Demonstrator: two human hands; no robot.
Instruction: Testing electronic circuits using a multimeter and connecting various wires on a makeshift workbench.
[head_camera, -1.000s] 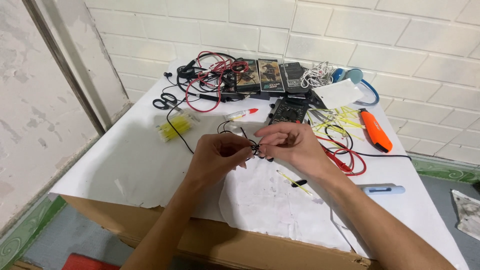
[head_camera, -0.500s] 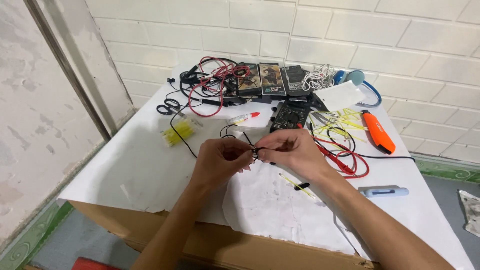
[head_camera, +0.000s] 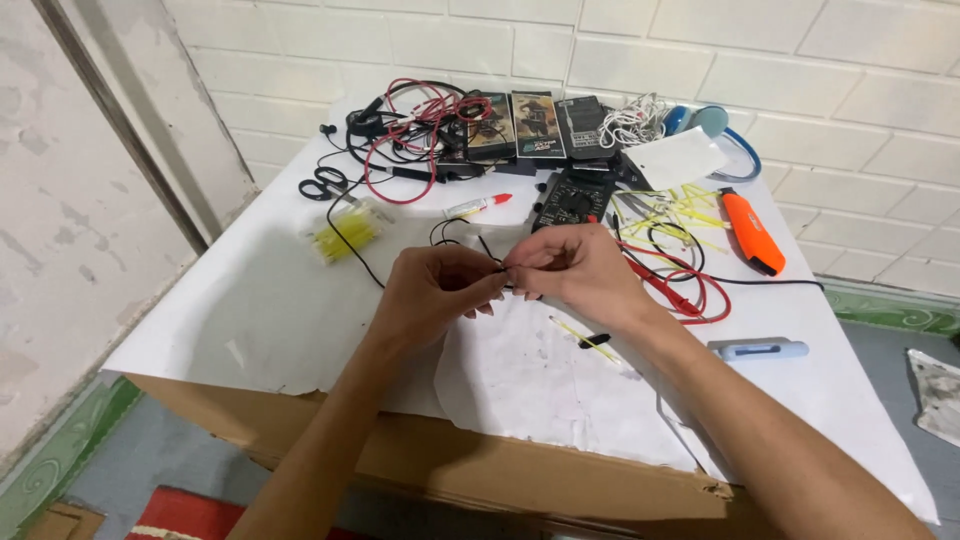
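My left hand (head_camera: 432, 296) and my right hand (head_camera: 577, 272) meet fingertip to fingertip above the white paper-covered table (head_camera: 250, 320). Both pinch a thin black wire (head_camera: 455, 232) that loops back from my fingers across the table. The wire end between the fingertips is mostly hidden. A black multimeter (head_camera: 573, 198) lies just behind my right hand, with red and black probe leads (head_camera: 690, 290) curling to its right.
Scissors (head_camera: 322, 185), a bag of yellow pieces (head_camera: 345, 232), a red-capped marker (head_camera: 478, 207), tangled red and black cables (head_camera: 410, 125), three dark boxes (head_camera: 535, 125), an orange tool (head_camera: 752, 230), a pale blue cutter (head_camera: 758, 349) and loose yellow strips (head_camera: 680, 210) lie around.
My hands stay pinched together on the wire with only small finger shifts. The view has drifted slightly.
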